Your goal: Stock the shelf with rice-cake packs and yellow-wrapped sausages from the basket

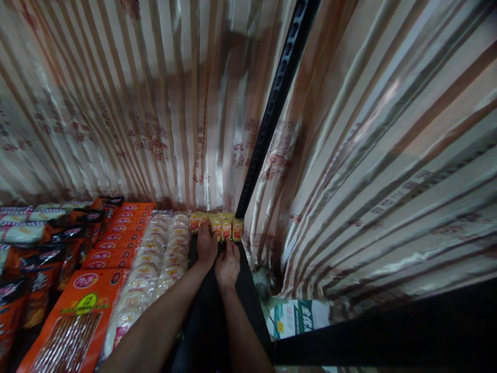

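Both arms reach forward over the black shelf to small yellow packets with red labels, standing in rows at its far end by the post. My left hand is closed, its fingers and thumb at the front row, gripping one of the yellow packets. Just to its right and a little lower, my right hand has its fingers drawn together at the bottom of another yellow packet. The packets partly hide behind the left fingers, so the exact grip is hard to see.
Left of the hands lie rows of round white packaged pastries, orange snack packs and dark-orange bags. A black slotted post rises at the shelf corner. Pleated printed curtains hang behind. Below right is a white-green package.
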The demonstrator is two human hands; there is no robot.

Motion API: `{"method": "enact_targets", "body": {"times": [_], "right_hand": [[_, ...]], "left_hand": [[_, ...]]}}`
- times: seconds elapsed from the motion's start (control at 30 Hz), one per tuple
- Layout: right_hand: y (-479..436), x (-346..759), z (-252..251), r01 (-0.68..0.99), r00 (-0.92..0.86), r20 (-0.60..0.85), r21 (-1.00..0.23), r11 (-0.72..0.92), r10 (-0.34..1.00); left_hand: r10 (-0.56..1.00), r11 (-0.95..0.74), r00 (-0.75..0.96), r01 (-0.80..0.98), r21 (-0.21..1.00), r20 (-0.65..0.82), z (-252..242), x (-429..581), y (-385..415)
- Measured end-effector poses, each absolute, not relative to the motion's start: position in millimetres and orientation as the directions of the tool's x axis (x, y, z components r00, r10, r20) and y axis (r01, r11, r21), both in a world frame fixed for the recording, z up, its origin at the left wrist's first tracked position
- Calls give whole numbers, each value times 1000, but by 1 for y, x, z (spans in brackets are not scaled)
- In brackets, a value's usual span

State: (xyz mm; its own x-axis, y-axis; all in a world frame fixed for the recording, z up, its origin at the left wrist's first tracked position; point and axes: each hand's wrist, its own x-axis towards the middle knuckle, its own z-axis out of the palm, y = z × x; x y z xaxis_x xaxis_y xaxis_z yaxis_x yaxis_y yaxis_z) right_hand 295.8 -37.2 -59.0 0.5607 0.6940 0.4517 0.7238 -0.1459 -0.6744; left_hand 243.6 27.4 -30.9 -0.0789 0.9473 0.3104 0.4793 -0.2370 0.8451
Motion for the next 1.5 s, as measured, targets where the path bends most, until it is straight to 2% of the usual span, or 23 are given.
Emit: {"method": "enact_targets", "body": {"times": [0.17,0.33,0.63,1.03,1.23,1.5], "right_hand": [[-37,296,-59,724,564,435,-670,-167,702],[-37,296,-58,723,559,436,-673,-157,705],[-37,295,-61,717,573,458,-682,-146,680],[-35,296,-63,735,548,423,-655,-176,722],[-36,297,-61,702,557,395,-693,-161,730],[-37,300,-63,656,574,412,-749,-96,708]], "left_hand": [[954,-235,-35,527,817,297,-32,244,24],[947,-225,-63,570,790,315,-31,242,23],[951,-234,-88,430,872,298,-39,244,20],[957,-226,-58,471,853,285,-35,242,19],[952,-192,-118,491,850,283,-33,243,15],[965,-153,-87,578,802,247,-18,242,1]]}}
